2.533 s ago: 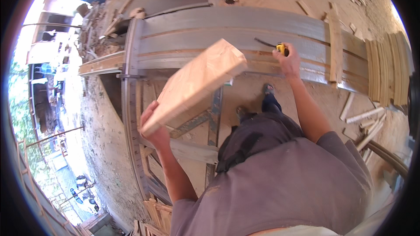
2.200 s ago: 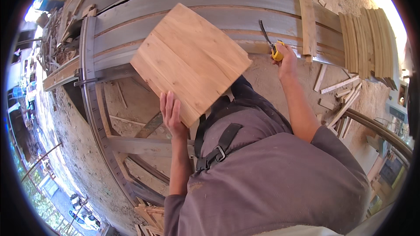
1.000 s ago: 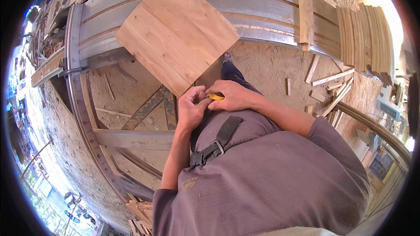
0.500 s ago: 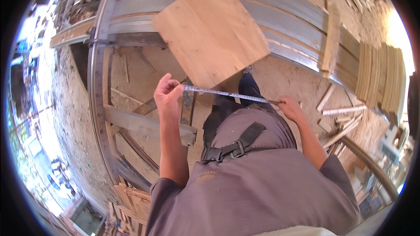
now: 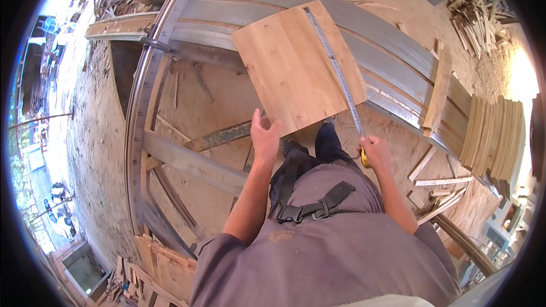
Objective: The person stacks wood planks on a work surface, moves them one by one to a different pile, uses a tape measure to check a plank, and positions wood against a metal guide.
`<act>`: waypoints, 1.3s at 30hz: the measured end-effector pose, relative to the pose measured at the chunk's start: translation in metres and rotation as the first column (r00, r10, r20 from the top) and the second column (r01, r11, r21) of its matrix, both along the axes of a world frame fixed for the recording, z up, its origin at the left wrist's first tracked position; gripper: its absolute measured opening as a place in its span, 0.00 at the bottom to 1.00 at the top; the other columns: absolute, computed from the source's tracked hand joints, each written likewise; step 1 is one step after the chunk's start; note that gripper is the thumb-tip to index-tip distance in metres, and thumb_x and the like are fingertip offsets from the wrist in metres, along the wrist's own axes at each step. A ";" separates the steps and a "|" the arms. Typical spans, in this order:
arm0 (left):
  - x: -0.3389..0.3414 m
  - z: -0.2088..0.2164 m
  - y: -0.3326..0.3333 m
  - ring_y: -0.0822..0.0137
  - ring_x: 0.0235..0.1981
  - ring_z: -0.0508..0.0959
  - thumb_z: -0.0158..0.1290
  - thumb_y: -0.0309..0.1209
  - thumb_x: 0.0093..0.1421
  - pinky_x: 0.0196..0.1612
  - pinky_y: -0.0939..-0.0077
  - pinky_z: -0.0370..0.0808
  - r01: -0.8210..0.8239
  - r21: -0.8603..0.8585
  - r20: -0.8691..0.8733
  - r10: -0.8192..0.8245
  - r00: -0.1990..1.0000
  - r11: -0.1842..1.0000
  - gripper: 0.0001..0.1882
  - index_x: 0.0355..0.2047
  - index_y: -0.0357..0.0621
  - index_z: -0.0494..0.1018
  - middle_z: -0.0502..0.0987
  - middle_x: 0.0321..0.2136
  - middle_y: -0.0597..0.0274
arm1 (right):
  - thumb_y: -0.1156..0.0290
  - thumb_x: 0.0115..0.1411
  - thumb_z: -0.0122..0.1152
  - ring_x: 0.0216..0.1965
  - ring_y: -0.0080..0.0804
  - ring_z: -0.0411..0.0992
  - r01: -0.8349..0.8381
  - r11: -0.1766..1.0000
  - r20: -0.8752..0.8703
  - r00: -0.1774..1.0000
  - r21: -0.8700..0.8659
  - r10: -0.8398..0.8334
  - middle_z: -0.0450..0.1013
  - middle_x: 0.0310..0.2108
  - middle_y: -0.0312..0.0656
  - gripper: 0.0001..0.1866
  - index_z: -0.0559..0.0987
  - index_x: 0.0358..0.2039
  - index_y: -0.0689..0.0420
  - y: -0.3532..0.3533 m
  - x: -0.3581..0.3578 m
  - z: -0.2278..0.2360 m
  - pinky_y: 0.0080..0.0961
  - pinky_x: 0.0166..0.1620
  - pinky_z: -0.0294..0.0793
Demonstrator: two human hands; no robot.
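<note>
A square wooden board [image 5: 284, 68] lies on the grey metal beams [image 5: 222, 8] in front of me, one corner overhanging toward my body. In my right hand [image 5: 376, 150] is a tape measure [image 5: 364, 157] with a yellow case, the fingers closed around it. Its pulled-out blade [image 5: 333, 59] runs over the right part of the board, the tip near the far corner. My left hand [image 5: 265, 136] is beside the near left edge of the board, fingers apart and holding nothing. Whether it touches the board, I cannot tell.
A wooden strip [image 5: 437, 94] lies across the beams at right, beside a stack of thin boards [image 5: 483, 136]. Offcuts [image 5: 438, 185] litter the floor at right. At left runs a long metal rail [image 5: 139, 119], with a crossbar [image 5: 199, 165] joined to it.
The tape's free end has left my left hand, and the blade has swung from crosswise before me to lengthwise over the board. My left hand has moved right, beside the board.
</note>
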State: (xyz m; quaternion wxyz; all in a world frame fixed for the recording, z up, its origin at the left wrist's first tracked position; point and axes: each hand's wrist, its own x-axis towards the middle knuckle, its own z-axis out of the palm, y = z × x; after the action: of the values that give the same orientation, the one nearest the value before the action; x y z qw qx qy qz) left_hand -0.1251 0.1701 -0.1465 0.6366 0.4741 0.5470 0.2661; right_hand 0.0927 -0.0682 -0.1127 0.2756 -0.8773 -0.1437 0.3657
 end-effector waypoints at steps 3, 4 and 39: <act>0.006 0.013 -0.018 0.64 0.39 0.80 0.57 0.23 0.60 0.43 0.72 0.79 0.076 -0.225 0.220 -0.025 0.975 0.971 0.31 0.62 0.28 0.61 0.78 0.44 0.52 | 0.62 0.63 0.57 0.21 0.28 0.76 -0.013 1.000 0.034 0.999 0.012 0.012 0.79 0.20 0.42 0.19 0.83 0.25 0.64 0.037 0.006 0.009 0.28 0.29 0.74; 0.005 0.011 -0.022 0.60 0.36 0.82 0.55 0.24 0.62 0.42 0.69 0.80 0.073 -0.262 0.225 -0.012 0.974 0.962 0.23 0.56 0.31 0.66 0.79 0.42 0.51 | 0.61 0.62 0.57 0.20 0.28 0.76 -0.014 1.000 0.033 0.999 0.019 0.013 0.79 0.19 0.42 0.19 0.83 0.24 0.64 0.046 0.006 0.010 0.28 0.29 0.74; -0.006 -0.022 -0.015 0.52 0.56 0.76 0.51 0.24 0.67 0.60 0.51 0.73 0.211 -0.542 0.616 0.214 0.758 0.814 0.21 0.59 0.36 0.66 0.75 0.56 0.51 | 0.59 0.58 0.59 0.24 0.39 0.78 -0.019 0.999 0.082 0.996 -0.039 0.022 0.80 0.20 0.43 0.16 0.85 0.22 0.57 0.040 -0.006 0.011 0.36 0.32 0.75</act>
State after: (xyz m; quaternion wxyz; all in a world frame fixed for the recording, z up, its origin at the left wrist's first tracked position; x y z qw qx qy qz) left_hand -0.1309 0.1551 -0.1681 0.8991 0.1330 0.3450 0.2342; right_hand 0.0871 -0.0278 -0.1015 0.2490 -0.8952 -0.1569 0.3347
